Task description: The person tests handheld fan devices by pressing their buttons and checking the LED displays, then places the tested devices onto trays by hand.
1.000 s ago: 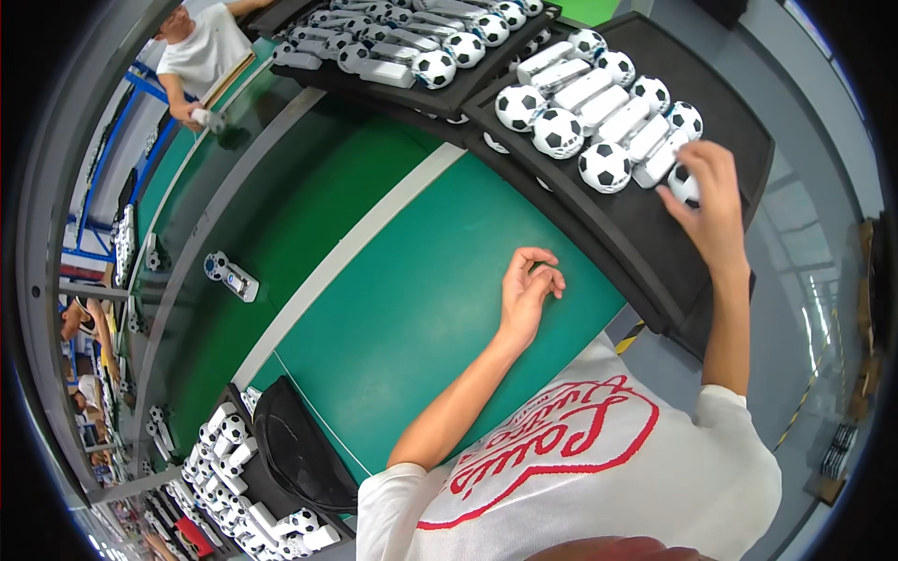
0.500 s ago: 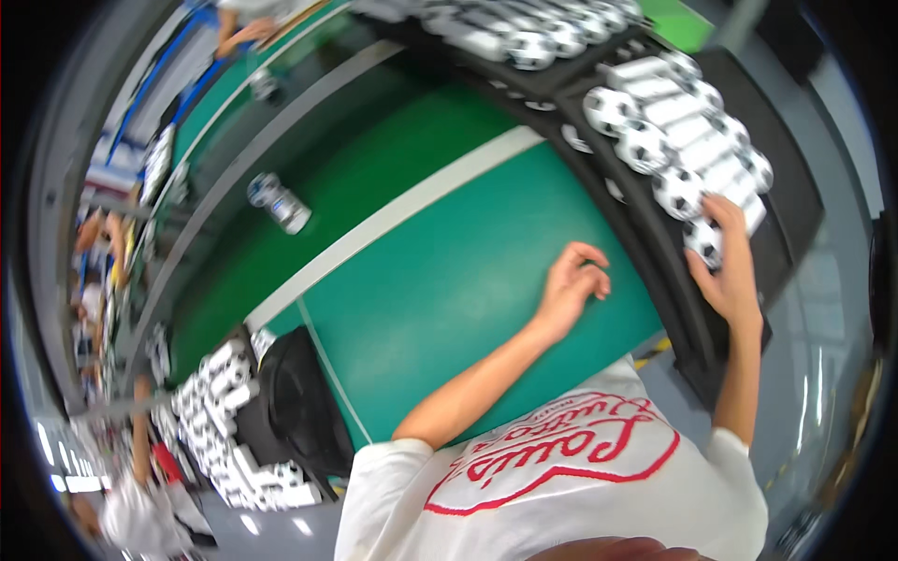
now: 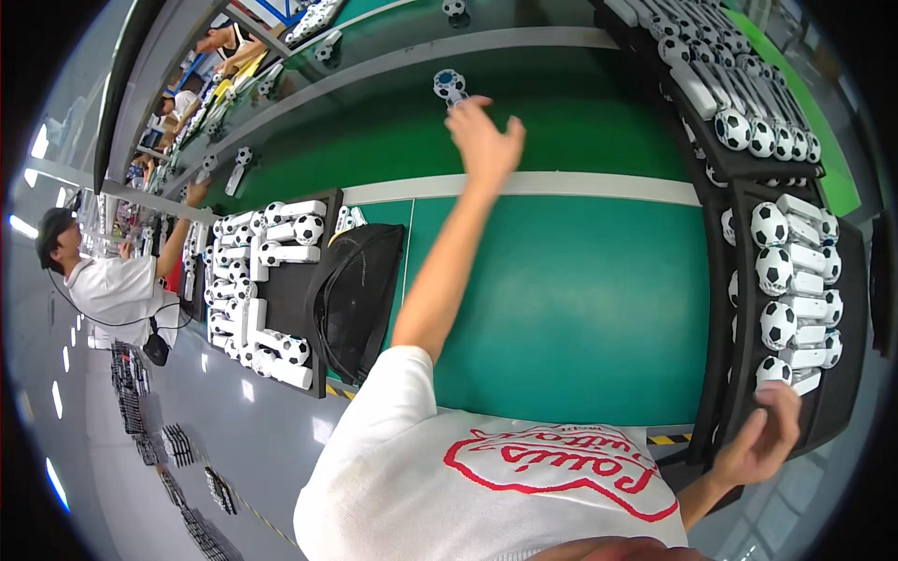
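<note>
My left hand (image 3: 486,145) stretches out over the dark green belt, thumb and fingers apart. Its fingertips are at a white item with a football-patterned head (image 3: 449,83); they cover its lower part, and I cannot tell whether they touch it. On the right, a black tray (image 3: 828,416) carries a row of white-handled items with football-patterned balls (image 3: 776,325). Beside the nearest ball (image 3: 774,371) is my right hand (image 3: 762,439), its fingers loosely bent and apart, holding nothing I can see.
A green tabletop (image 3: 561,318) lies before me, bordered by a pale rail (image 3: 599,187). To the left sit a black bag (image 3: 355,294) and a loaded tray (image 3: 318,365). More ball items (image 3: 732,129) fill the far right tray. A co-worker (image 3: 122,290) stands at far left.
My left hand has moved from above the tabletop out to the item on the belt. My right hand has drawn back from the nearest ball item in the tray. The view has turned.
</note>
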A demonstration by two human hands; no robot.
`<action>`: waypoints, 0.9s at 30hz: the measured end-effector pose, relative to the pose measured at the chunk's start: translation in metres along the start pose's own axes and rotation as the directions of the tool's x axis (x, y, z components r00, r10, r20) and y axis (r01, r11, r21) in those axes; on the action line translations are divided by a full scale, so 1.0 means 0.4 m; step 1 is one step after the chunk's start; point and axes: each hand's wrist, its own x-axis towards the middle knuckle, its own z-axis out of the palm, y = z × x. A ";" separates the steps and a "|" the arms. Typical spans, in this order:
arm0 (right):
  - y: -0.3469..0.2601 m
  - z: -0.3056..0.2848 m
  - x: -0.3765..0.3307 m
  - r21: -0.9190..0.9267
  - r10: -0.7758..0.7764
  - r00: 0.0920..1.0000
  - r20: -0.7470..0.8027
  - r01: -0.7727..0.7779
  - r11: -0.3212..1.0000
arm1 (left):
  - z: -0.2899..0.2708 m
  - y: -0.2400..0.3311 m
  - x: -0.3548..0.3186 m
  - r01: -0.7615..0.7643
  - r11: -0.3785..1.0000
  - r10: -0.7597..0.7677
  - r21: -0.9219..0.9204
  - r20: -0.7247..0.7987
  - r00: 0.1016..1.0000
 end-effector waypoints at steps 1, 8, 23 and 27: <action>-0.010 0.039 0.002 0.077 0.060 0.997 0.039 -0.063 0.995 | 0.003 -0.044 0.051 0.125 0.983 -0.121 0.132 -0.035 0.992; 0.011 0.212 0.015 0.075 0.237 0.818 0.524 -0.321 0.944 | 0.137 -0.244 0.177 0.533 0.796 -0.602 0.287 0.285 0.746; 0.201 0.465 0.066 0.463 0.561 0.657 0.503 -0.753 0.467 | -0.132 0.285 -0.214 0.860 0.227 0.157 -0.457 0.888 0.431; 0.247 0.500 0.066 0.588 0.618 0.567 0.545 -0.784 0.200 | -0.110 0.331 -0.353 0.895 0.159 0.246 -0.416 0.895 0.372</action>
